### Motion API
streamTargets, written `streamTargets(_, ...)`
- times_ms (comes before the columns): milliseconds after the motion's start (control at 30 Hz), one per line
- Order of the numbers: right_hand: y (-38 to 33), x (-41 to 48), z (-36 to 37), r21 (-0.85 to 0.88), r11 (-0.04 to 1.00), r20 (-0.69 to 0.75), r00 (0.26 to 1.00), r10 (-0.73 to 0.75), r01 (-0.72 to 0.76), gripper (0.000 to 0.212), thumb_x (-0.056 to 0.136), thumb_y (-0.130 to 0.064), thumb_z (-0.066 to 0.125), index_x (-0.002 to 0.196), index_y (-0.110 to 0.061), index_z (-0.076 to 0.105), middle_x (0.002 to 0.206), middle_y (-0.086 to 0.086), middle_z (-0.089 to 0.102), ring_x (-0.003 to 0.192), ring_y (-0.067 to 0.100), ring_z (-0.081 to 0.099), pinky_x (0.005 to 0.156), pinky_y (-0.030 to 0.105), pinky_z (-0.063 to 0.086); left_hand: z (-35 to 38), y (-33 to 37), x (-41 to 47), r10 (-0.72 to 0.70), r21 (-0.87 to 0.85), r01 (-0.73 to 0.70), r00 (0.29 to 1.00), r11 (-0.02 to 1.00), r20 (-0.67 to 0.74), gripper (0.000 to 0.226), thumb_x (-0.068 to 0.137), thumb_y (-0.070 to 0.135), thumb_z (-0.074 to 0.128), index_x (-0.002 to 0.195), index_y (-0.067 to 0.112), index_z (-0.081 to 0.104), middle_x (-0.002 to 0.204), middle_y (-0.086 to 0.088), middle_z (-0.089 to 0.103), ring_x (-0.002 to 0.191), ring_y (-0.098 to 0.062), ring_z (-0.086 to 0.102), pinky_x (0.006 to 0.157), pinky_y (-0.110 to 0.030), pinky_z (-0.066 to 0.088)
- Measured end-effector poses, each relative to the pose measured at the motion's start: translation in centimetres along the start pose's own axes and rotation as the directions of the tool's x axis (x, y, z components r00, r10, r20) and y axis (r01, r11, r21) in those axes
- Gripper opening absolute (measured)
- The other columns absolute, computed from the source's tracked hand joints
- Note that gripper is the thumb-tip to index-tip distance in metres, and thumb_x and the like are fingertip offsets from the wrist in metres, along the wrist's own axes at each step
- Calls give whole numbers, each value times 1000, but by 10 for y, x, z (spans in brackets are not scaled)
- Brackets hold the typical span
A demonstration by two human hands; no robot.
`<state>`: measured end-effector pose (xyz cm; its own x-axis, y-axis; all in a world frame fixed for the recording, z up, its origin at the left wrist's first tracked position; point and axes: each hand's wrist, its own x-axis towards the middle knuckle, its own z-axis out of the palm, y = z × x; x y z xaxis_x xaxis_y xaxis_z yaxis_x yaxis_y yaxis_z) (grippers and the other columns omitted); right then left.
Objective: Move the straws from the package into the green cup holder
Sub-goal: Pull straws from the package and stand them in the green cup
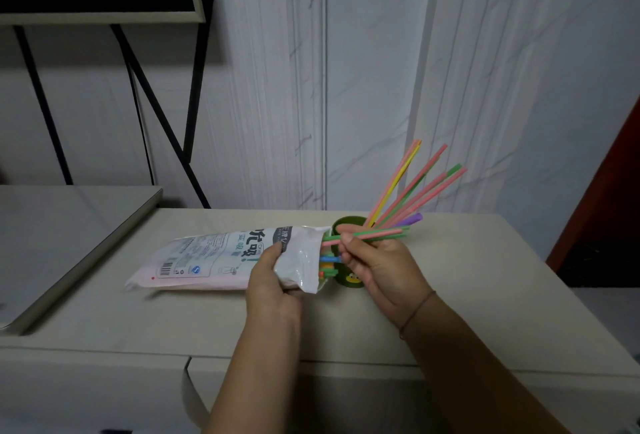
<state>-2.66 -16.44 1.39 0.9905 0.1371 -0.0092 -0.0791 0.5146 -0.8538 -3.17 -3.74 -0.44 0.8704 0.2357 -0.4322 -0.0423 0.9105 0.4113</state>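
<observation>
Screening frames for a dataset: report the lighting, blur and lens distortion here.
Head view: dim, flat light, no glare; faint soft shadow beneath the package on the table; wall mouldings lean near the right edge, wide-angle distortion; straws pinched in the right hand look slightly smeared; left hand gripping the package is sharper.

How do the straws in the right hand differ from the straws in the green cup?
The held straws lie almost level, pinched by the right hand, one end at the package mouth; the cup straws slant upward, free, in the green cup. The held straws are few; the cup straws are more. Both include pink and green.
</observation>
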Motion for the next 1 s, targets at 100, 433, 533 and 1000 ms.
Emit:
streamTargets(100,-10,3,-5,-27,999,-76,996,-43,41,10,88,-1,56,88,2,65,68,9,59,55,7,58,53,13,50,-1,9,2,29,-44,-30,999,999,-25,24,91,8,57,113,16,55,91,-7,64,78,-22,62,37,-39,54)
streamTargets(433,-13,3,-15,-78,995,-90,994,-64,57,14,87,-6,59,95,5,63,61,5,62,55,8,61,54,15,51,-2,4,3,13,35,-13,1000,999,6,38,90,10,57,127,17,53,101,-8,65,95,-28,63,86,-56,50)
streamTargets(533,-10,2,-10,-68,996,-78,995,-64,59,10,87,-4,59,92,3,64,60,2,65,56,7,63,57,16,53,0,-1,1,-6,44,6,1000,999,4,29,90,11,57,117,19,55,91,-6,65,79,-24,62,55,-51,55)
streamTargets(1000,-60,7,-58,-91,970,-284,927,-243,226,10,89,-5,57,86,3,62,57,3,64,48,3,62,53,14,53,-1,13,2,51,-7,-52,997,999,-51,25,91,8,55,115,16,54,84,-3,63,71,-18,61,34,-29,51)
